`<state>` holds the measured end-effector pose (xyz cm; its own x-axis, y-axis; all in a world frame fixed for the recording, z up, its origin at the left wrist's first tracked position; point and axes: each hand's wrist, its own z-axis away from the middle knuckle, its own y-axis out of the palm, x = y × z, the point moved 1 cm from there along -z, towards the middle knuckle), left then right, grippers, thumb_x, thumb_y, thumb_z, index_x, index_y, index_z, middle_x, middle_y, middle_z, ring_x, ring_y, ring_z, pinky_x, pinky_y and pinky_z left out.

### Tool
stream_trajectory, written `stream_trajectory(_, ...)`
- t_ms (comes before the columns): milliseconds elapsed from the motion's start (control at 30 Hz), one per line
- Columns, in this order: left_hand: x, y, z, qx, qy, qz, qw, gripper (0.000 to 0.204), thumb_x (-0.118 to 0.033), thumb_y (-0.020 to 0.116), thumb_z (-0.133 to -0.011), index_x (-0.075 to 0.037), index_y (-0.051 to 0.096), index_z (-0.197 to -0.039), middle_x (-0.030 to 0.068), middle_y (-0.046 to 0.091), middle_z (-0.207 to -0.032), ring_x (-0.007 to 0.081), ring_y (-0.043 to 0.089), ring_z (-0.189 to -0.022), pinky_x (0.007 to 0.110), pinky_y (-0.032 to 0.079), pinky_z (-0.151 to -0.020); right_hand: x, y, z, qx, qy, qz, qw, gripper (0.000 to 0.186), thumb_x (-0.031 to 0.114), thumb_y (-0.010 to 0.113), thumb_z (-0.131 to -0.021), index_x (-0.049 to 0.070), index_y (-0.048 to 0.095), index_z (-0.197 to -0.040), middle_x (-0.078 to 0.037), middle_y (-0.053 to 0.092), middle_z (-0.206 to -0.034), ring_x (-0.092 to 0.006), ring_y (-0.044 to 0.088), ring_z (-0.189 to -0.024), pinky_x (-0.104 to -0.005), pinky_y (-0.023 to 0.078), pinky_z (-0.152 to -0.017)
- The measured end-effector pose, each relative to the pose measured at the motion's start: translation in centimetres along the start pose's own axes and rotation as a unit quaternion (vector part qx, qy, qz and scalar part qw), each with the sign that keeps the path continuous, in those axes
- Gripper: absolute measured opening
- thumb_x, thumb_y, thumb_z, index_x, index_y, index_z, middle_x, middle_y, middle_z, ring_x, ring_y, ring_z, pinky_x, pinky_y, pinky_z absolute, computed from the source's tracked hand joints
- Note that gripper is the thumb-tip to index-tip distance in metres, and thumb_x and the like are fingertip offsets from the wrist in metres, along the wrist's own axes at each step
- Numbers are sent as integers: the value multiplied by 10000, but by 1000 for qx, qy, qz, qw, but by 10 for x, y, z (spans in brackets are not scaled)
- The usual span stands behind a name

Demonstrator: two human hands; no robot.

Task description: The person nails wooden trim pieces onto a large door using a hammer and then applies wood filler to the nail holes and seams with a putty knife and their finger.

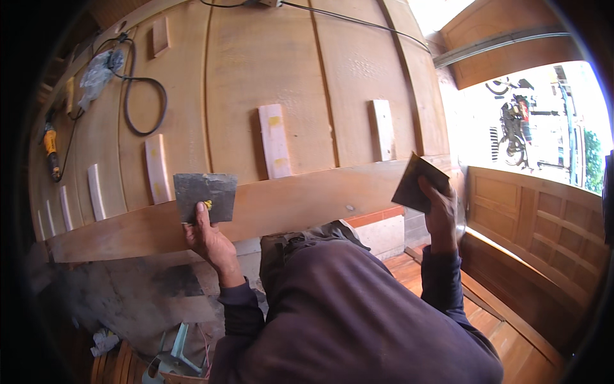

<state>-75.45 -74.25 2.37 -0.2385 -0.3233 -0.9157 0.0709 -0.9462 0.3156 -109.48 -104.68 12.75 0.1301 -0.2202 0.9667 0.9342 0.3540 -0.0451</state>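
My left hand (214, 246) is closed on a flat, square grey plate (204, 185) that looks like a putty spreader, with the thumb on its face. Beside the thumb tip sits a small yellow dab of putty-like paste (208, 205). In my right hand (441, 214) is a second, darker square plate (414, 184), tilted over the near edge of a large wooden panel (262, 57). Pale wooden blocks stand along that panel; the middle block (275, 141) carries yellowish patches, and another block (384, 131) is nearest the right plate.
At the far left lie a yellow-and-black power tool (50, 150), a looped black cord (165, 105) and a clear plastic bag (99, 75). Panelled wood (543, 224) stands on the right, with a motorcycle (515, 128) beyond. A green frame (181, 345) is at lower left.
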Motion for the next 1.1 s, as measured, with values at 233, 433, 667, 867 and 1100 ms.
stream_trajectory(233, 17, 28, 13, 6, 12, 14, 1000, 213, -128, 823, -959, -66, 717, -1133, 55, 760, -1104, 133, 712, -1011, 308, 565, -853, 16, 10, -100, 53, -84, 355, 929, 333, 245, 758, -989, 11, 767, -1225, -142, 802, -978, -161, 743, -852, -334, 582, -764)
stream_trajectory(433, 32, 37, 22, -40, 61, -28, 997, 274, -181, 839, -951, -58, 715, -1162, 58, 753, -1141, 138, 707, -1013, 300, 549, -830, 20, 17, -143, 139, -158, 387, 898, 271, 236, 721, -1012, 65, 782, -1214, -168, 793, -943, -207, 758, -819, -356, 583, -735)
stream_trajectory(667, 34, 39, 23, -102, 125, -48, 986, 352, -240, 849, -947, -67, 704, -1216, 64, 749, -1176, 167, 706, -1030, 334, 522, -812, 36, 21, -155, 185, -109, 370, 904, 254, 224, 702, -1023, 48, 773, -1192, -169, 766, -829, -250, 729, -655, -403, 546, -606)
stream_trajectory(867, 36, 39, 24, -95, 134, -35, 986, 403, -259, 843, -952, -69, 702, -1278, 48, 750, -1201, 157, 696, -1067, 336, 487, -827, 4, 28, -145, 169, -305, 502, 792, 287, 81, 607, -1018, 99, 724, -1280, -230, 764, -977, -385, 762, -800, -465, 600, -676)
stream_trajectory(1100, 35, 45, 25, -92, 110, -53, 988, 387, -254, 826, -970, -67, 707, -1287, 34, 753, -1190, 158, 700, -1053, 313, 489, -829, -28, 36, -123, 113, -416, 538, 724, 462, 25, 543, -982, 13, 636, -1434, -204, 681, -1429, -358, 684, -1291, -440, 579, -1038)
